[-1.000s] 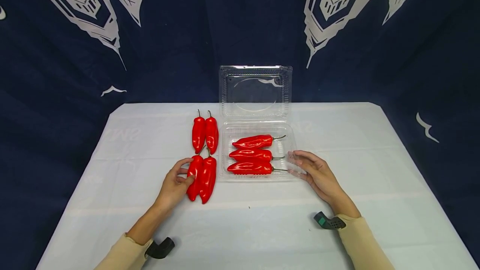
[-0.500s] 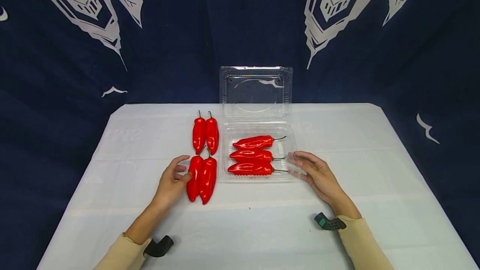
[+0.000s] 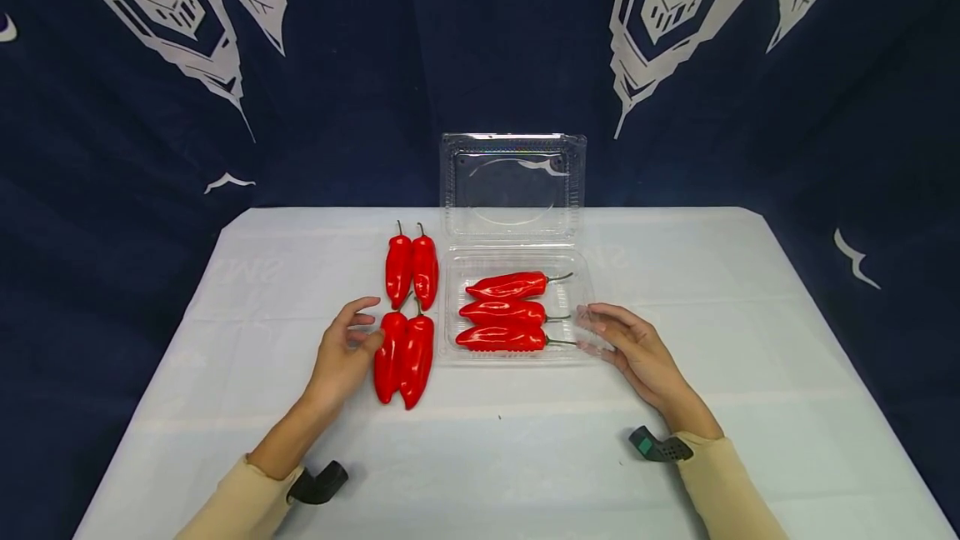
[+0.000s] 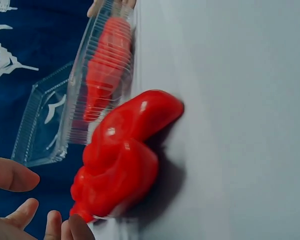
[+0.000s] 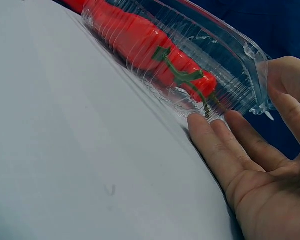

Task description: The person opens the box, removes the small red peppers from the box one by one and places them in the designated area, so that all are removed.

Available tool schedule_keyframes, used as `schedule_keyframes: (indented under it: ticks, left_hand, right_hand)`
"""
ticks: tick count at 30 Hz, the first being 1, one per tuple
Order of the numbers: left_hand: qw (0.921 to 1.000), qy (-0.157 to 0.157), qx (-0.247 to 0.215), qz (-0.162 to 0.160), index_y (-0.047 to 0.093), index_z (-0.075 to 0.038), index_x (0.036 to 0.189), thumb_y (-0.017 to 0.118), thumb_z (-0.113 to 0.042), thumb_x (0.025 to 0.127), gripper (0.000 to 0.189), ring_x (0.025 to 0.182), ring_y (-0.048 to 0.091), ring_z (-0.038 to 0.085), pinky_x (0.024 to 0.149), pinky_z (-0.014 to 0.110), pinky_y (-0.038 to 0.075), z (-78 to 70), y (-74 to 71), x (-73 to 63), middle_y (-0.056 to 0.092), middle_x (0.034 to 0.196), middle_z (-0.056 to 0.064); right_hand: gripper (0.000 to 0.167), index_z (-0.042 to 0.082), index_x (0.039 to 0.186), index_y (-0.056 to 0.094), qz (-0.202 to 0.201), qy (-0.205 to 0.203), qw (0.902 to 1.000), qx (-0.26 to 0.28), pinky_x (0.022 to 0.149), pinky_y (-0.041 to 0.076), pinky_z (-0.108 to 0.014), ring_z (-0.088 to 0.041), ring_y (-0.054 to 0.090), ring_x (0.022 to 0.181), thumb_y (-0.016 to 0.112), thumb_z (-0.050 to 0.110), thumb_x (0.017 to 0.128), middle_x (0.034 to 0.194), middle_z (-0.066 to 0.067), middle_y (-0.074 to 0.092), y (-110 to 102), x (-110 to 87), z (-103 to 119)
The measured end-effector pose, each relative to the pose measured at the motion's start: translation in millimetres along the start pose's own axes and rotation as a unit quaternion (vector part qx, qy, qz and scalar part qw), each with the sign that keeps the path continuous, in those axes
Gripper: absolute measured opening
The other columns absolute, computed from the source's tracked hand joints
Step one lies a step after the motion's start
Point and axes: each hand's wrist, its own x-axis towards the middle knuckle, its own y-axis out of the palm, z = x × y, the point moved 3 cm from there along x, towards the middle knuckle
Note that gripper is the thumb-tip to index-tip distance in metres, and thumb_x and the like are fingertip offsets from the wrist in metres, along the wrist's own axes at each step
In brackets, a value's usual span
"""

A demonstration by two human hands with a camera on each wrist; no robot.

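Note:
A clear plastic clamshell container [image 3: 517,260] lies with its lid [image 3: 513,227] raised at the back. Three red peppers [image 3: 501,337] lie in it side by side, stems to the right. My right hand [image 3: 641,352] touches the container's right end, its fingers [image 5: 207,142] extended along the wall. Left of the container, my left hand [image 3: 341,361] is beside a red pepper [image 3: 388,365], thumb right at its left side and the other fingers loosely bent. Another pepper [image 3: 417,361] lies against that one. In the left wrist view, fingertips [image 4: 22,175] show beside the peppers.
Two more red peppers [image 3: 397,269] lie behind the near pair, left of the container. A white cloth covers the table [image 3: 525,473]. Behind it hangs a dark blue curtain [image 3: 360,107] with white prints. Dark devices [image 3: 318,483] sit at both wrists.
My left hand has drawn slightly back from the near left pepper, then shifted a little away from me along its side. The right hand, the container and the peppers stay in place.

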Motion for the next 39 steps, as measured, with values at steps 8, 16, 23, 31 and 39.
schedule_keyframes:
  ticks: [8, 16, 23, 31, 39]
  left_hand:
    - [0.9981, 0.059, 0.005, 0.014, 0.05, -0.013, 0.143, 0.055, -0.007, 0.097, 0.046, 0.108, 0.049, 0.026, 0.082, 0.034, 0.053, -26.2, 3.8, 7.3, 0.049, 0.134, 0.016]
    - [0.9908, 0.126, 0.029, 0.038, 0.051, -0.013, 0.141, 0.06, -0.007, 0.095, 0.047, 0.11, 0.051, 0.026, 0.086, 0.036, 0.052, -60.5, 11.9, 12.6, 0.05, 0.131, 0.015]
    - [0.983, 0.165, 0.041, 0.071, 0.054, -0.01, 0.14, 0.06, -0.006, 0.095, 0.045, 0.115, 0.056, 0.029, 0.089, 0.04, 0.056, -81.0, 18.6, 18.5, 0.054, 0.134, 0.011]
    - [0.9594, 0.208, 0.082, 0.171, 0.061, -0.013, 0.134, 0.067, -0.011, 0.093, 0.041, 0.115, 0.06, 0.027, 0.092, 0.04, 0.055, -117.9, 37.4, 36.1, 0.06, 0.133, 0.007]
    - [0.9338, 0.164, 0.043, 0.315, 0.063, -0.013, 0.133, 0.067, -0.015, 0.095, 0.038, 0.117, 0.064, 0.02, 0.098, 0.038, 0.054, -129.7, 57.0, 64.4, 0.062, 0.134, 0.005]
  right_hand:
    - [0.042, -0.006, 0.143, 0.043, 0.0, -0.002, 1.0, 0.002, 0.097, 0.054, -0.034, -0.012, 0.058, 0.129, 0.05, 0.007, 0.104, 0.142, -0.001, 0.057, 1.5, 0.0, 1.6]
    - [0.041, -0.005, 0.143, 0.045, -0.006, 0.007, 1.0, 0.003, 0.096, 0.055, -0.035, -0.011, 0.058, 0.128, 0.051, 0.007, 0.104, 0.141, 0.001, 0.058, 1.6, 0.4, 0.3]
    - [0.04, -0.006, 0.143, 0.044, -0.001, -0.001, 1.0, 0.001, 0.097, 0.055, -0.035, -0.011, 0.058, 0.128, 0.049, 0.006, 0.105, 0.141, -0.001, 0.057, 0.3, 0.4, 0.5]
    - [0.043, -0.008, 0.144, 0.041, 0.0, -0.002, 1.0, -0.001, 0.097, 0.054, -0.035, -0.012, 0.057, 0.129, 0.05, 0.007, 0.105, 0.143, -0.003, 0.056, -0.5, 0.1, 1.5]
    - [0.04, -0.002, 0.143, 0.046, -0.007, 0.005, 1.0, -0.002, 0.097, 0.054, -0.035, -0.012, 0.057, 0.129, 0.051, 0.008, 0.104, 0.144, -0.004, 0.055, -0.9, 0.1, -0.3]
